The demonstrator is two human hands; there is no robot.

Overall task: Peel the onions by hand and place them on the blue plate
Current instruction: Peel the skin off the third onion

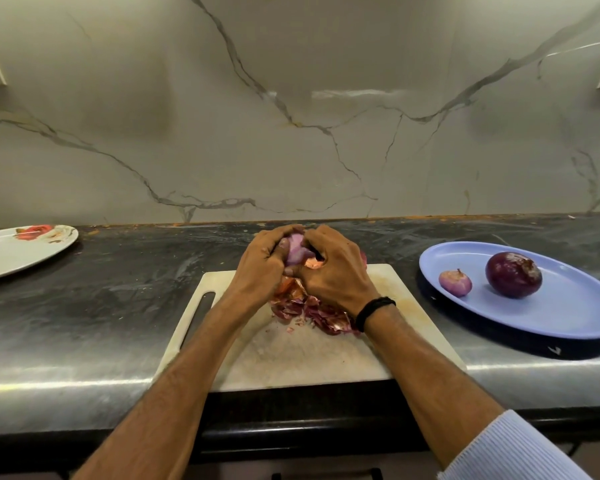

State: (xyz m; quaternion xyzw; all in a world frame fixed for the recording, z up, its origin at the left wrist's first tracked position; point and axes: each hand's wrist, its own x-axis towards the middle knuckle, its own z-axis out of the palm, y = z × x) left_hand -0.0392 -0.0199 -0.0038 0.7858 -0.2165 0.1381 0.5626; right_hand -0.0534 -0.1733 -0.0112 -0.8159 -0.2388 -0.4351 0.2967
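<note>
My left grip curls around the onion to keep it steady. My right grip closes on its skin above the board, so the peels fall there.

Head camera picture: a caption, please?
Left hand and right hand peel an onion; two other onions lie on the blue plate.

Single head-worn view, facing forward and down, close over the counter

Dark counter, cutting board, blue plate, white plate
</note>
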